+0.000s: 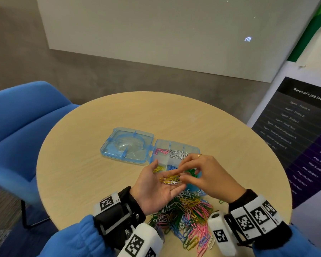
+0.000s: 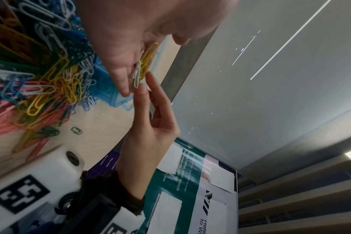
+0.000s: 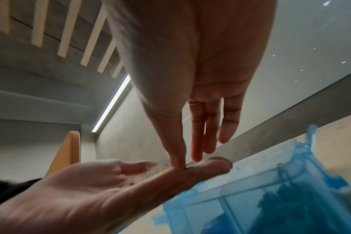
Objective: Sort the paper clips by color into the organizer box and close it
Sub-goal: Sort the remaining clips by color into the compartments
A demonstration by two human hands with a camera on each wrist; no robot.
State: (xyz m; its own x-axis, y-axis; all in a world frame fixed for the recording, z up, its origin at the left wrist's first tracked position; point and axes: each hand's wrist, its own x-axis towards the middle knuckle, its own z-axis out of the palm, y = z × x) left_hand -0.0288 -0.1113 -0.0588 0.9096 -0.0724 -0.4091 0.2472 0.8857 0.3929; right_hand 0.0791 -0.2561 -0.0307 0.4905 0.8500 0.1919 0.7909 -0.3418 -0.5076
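Paper clips (image 1: 185,214) lie heaped at lower centre of the head view on the round table (image 1: 85,145), just below the open organizer box (image 1: 176,145), while the left hand (image 1: 156,188) cups yellow and white clips (image 1: 170,179) in its flat, relaxed palm and the right hand (image 1: 208,175) pinches at them with thumb and forefinger.

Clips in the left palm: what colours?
Yellow and white clips lie on the open left hand; clearest in the head view.
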